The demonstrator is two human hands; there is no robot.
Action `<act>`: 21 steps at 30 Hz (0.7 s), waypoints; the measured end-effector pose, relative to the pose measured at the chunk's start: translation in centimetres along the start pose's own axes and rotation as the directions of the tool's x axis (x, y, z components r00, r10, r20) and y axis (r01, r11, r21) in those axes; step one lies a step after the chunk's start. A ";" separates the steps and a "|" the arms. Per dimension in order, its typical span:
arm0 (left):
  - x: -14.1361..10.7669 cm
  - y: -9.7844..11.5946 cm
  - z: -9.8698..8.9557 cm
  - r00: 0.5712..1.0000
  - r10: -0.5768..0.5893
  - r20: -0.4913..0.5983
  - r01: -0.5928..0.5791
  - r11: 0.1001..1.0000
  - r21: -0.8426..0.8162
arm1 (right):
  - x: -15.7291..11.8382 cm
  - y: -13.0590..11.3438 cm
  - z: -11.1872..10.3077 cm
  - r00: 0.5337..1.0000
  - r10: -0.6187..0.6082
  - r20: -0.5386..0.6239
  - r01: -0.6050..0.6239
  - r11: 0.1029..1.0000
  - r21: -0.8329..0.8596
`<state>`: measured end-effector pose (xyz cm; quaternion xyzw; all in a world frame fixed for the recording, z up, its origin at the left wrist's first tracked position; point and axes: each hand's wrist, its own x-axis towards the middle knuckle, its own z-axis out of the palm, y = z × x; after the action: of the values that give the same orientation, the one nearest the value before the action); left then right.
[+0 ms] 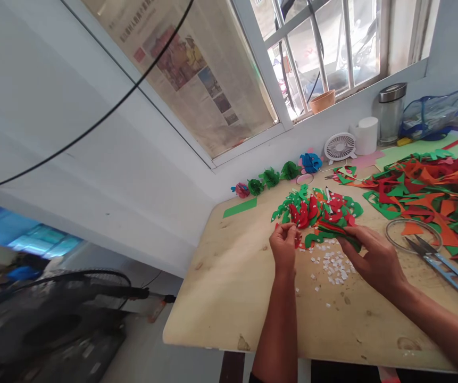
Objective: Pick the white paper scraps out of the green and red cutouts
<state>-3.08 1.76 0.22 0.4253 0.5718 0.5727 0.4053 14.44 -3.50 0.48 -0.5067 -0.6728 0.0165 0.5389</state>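
My right hand (pixel 372 259) is closed on a layered bunch of red and green paper cutouts (pixel 334 230), gripped between thumb and fingers. To its left, my left hand (pixel 283 246) is pinched, with a bit of red at its fingertips; whether it holds this or only touches it I cannot tell. Just beyond both hands lies a heap of curved red and green cutouts (pixel 312 205) dotted with small white squares. Loose white paper squares (pixel 335 267) are scattered on the wooden table (pixel 229 287) between my forearms.
Blue-handled scissors (pixel 448 268) rest at the right against a clear tape roll (pixel 390 234). Behind them spreads a large pile of orange, green and red paper scraps (pixel 432 186). Along the wall stand a small white fan (pixel 340 147), a glass jar (pixel 391 114) and green paper balls (pixel 271 177).
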 end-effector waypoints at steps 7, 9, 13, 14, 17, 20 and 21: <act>4.1 -0.1 -2.5 0.987 0.158 -0.032 -0.071 0.601 0.796 | 0.4 -0.1 -0.3 0.944 0.311 0.107 -0.321 0.942 0.099; 5.0 -0.4 -2.3 0.988 0.151 -0.028 -0.062 0.558 0.827 | 0.5 0.1 -0.2 0.929 0.350 0.123 -0.363 0.926 0.105; 6.3 -1.0 -1.4 0.992 0.121 -0.031 -0.034 0.498 0.867 | 0.4 0.4 0.0 0.913 0.391 0.120 -0.405 0.906 0.123; 6.4 -1.0 -1.2 0.993 0.115 -0.034 -0.027 0.492 0.870 | 0.4 0.5 0.1 0.910 0.396 0.121 -0.410 0.902 0.135; 6.2 -1.1 -1.0 0.992 0.121 -0.047 -0.020 0.504 0.863 | 0.4 0.7 0.1 0.902 0.409 0.139 -0.429 0.889 0.162; 5.4 -1.1 -1.3 0.986 0.156 -0.066 -0.033 0.558 0.829 | 0.5 0.9 0.1 0.874 0.452 0.179 -0.480 0.859 0.176; 5.0 -1.1 -1.6 0.982 0.173 -0.071 -0.044 0.583 0.811 | 0.5 0.9 0.2 0.858 0.473 0.199 -0.508 0.840 0.192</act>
<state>-6.17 6.07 -0.73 0.5546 0.7692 0.3040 0.0913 14.98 -2.62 0.23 -0.5913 -0.5503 0.2713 0.5234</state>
